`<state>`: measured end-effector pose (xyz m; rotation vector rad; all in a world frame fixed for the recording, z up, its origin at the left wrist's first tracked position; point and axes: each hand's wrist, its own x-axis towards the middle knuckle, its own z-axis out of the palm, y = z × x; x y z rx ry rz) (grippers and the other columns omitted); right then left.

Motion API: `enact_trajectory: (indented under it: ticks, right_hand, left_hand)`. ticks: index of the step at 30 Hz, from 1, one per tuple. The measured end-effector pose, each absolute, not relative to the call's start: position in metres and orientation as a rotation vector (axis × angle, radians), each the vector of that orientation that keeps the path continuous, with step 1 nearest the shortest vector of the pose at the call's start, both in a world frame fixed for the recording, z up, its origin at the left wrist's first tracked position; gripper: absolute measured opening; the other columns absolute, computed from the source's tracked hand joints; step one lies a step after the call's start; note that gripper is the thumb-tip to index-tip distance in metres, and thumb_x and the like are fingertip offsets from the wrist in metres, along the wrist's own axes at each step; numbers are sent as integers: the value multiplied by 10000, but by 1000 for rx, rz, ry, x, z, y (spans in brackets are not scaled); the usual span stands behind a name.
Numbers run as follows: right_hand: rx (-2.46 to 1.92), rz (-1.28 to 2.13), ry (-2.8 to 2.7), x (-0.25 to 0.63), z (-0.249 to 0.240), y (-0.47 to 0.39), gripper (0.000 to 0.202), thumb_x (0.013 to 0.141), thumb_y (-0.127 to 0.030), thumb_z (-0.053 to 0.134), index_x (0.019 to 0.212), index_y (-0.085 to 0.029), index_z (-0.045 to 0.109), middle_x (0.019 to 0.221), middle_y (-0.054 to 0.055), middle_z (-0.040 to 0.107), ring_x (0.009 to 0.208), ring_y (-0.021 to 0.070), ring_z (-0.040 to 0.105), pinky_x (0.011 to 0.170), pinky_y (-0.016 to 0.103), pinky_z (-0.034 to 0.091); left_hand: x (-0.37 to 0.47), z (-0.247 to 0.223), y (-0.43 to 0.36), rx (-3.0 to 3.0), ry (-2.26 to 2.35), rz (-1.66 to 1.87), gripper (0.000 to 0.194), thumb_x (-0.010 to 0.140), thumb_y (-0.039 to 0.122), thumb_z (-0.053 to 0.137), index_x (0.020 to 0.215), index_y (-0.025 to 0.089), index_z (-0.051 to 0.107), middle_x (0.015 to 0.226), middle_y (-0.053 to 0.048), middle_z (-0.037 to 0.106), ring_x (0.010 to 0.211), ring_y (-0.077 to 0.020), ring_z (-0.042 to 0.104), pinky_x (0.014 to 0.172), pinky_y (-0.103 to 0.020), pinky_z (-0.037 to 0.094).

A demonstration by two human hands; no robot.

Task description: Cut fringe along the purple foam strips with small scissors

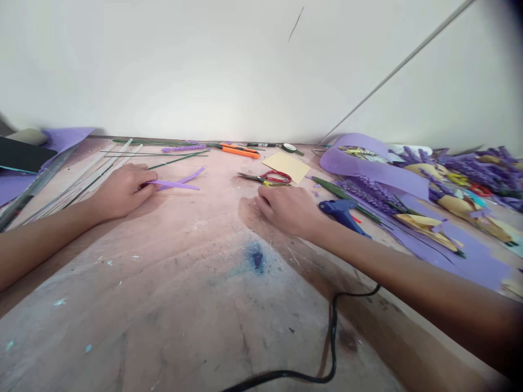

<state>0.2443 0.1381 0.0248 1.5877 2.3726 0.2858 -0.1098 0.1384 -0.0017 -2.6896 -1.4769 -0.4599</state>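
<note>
My left hand [125,190] rests on the table at the left, fingers closed on narrow purple strips [180,185] that stick out to its right in a fork. Thin wires and green stems [96,178] lie under and behind that hand. At the centre right my right hand [288,211] lies on the table with its fingers curled in; whatever they may hold is hidden. Just beyond it are scissors with red handles [278,176] and a small yellow piece [273,184], partly covered by the hand. A blue glue gun [343,212] lies to the right of my right wrist.
At the back are an orange cutter [239,151], a roll of tape [289,147] and cream paper [292,166]. Purple ribbon [371,163] and wrapped lavender bunches [429,231] spread over the right. A black cable [334,332] crosses the front. A white wall [204,65] stands behind.
</note>
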Motion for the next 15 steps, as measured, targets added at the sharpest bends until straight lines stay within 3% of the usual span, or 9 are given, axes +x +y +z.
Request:
enact_trajectory:
  ticks: [6, 12, 15]
  right_hand:
    - [1485, 302, 2400, 252, 23, 153, 281, 1038, -401, 605, 1137, -145, 666, 1056, 59, 705, 909, 194, 697, 836, 395, 594]
    - [1379, 355, 2432, 241, 16, 146, 340, 1095, -387, 449, 1062, -128, 667, 914, 75, 705, 795, 195, 676, 764, 368, 547]
    - [1353, 358, 2411, 240, 16, 146, 315, 1081, -393, 491, 1069, -129, 663, 912, 63, 697, 778, 183, 668, 752, 356, 549]
  left_hand:
    - [-109, -2, 139, -2702, -1482, -477, 329, 961, 317, 367, 703, 225, 550, 681, -55, 557, 711, -266, 588, 682, -377, 421]
    - [-108, -1, 138, -2720, -1485, -477, 290, 942, 308, 381, 689, 236, 505, 676, -54, 549, 718, -269, 589, 677, -375, 414]
    - [-109, -1, 138, -2725, -1493, -466, 271, 931, 299, 389, 675, 244, 458, 670, -49, 533, 703, -267, 579, 673, -377, 412]
